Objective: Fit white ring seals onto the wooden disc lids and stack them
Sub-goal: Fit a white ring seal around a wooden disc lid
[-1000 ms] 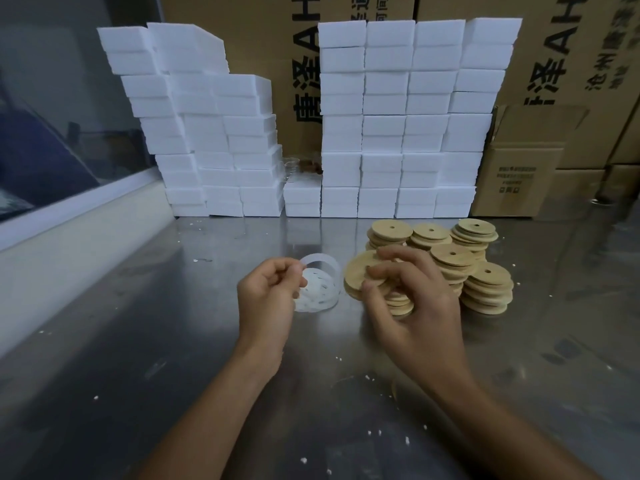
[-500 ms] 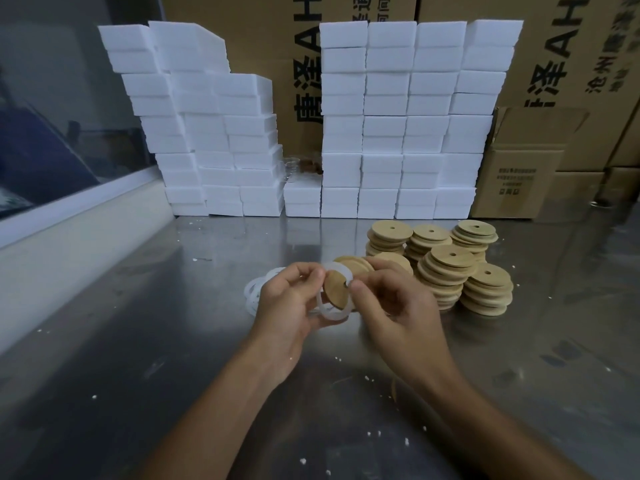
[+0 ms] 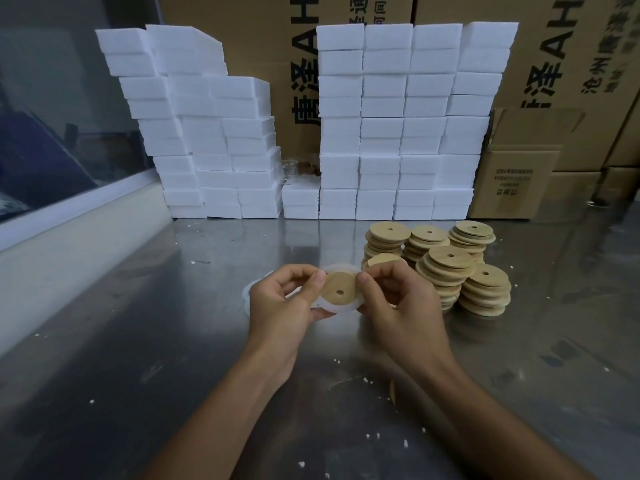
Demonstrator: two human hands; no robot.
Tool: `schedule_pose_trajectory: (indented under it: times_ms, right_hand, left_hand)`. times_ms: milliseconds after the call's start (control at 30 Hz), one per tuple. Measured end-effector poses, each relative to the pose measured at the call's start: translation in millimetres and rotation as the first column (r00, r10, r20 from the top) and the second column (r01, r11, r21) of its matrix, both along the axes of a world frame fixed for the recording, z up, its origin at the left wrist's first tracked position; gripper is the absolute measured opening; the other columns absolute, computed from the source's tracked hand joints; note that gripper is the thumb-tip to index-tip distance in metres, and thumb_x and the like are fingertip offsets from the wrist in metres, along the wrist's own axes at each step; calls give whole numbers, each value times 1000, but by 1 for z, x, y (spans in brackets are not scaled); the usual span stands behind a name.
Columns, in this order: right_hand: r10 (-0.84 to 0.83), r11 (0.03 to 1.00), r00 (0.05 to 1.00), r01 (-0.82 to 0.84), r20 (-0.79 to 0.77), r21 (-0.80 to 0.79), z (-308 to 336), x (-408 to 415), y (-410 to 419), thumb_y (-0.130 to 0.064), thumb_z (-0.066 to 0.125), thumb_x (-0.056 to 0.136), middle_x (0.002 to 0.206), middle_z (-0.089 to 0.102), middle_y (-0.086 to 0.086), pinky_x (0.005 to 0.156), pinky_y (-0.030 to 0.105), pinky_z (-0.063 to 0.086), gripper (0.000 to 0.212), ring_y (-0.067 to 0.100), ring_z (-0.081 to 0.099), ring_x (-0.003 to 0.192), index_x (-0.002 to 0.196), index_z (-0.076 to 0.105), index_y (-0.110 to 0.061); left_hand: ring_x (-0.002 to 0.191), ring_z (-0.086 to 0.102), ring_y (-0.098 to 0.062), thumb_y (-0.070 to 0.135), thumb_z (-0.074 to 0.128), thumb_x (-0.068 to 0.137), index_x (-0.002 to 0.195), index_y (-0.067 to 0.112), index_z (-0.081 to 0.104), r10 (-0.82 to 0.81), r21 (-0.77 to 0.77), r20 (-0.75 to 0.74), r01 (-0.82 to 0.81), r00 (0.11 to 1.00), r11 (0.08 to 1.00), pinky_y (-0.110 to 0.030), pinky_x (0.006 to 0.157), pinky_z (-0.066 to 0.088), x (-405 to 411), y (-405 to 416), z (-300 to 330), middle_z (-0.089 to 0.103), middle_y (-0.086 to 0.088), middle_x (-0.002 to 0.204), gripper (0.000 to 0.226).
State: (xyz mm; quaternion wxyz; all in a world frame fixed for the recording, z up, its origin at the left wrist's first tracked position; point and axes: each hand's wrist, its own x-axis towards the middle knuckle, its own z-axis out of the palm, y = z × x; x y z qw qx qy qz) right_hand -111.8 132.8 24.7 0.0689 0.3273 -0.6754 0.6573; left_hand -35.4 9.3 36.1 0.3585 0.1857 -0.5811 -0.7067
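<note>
Mid-frame, both hands, left (image 3: 280, 306) and right (image 3: 398, 299), are pinching a light, stiff disc (image 3: 340, 289) at its rim, stretching what looks a soft, floppy ring (image 3: 337, 308) around it.

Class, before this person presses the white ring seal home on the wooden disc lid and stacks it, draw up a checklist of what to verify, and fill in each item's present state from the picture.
1. Both hands hold the work: ok. The left hand and right hand pinch the wooden disc lid from either side.
2. White ring seal lies round the lid: ok; white shows along the top and bottom edges.
3. Seal seated evenly all round: cannot tell; the fingers cover both sides.
4. Lid's centre hole unobstructed: ok.
5. Spare seals within reach: ok; some show left of the left hand.
6. Stacks of lids stand steady for adding one: cannot tell; several look uneven.
</note>
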Motion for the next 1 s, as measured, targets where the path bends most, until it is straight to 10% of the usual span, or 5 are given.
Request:
schedule_pose_trajectory:
  times_ms: [700,1000]
  right_hand:
    - [206,975,917,-161,341,-156,14,7,6,-9,69,88,85,75,11,66,32,62,11,18,74,79,94,69,0]
    - [-7,998,1000,7,-16,56,6,4,8,-10,70,90,82,74,-5,75,26,58,6,10,71,79,91,73,-15]
  left_hand:
    - [77,73,-30,-3,63,85,75,0,65,-92,293,-134,128,987,947,-35,60,59,-1,-6,3,72,-17,79,11]
    - [76,72,-17,6,70,86,81,19,66,34,-422,4,-30,999,906,-39,61,61,3,-11,-4,70,6,82,15]
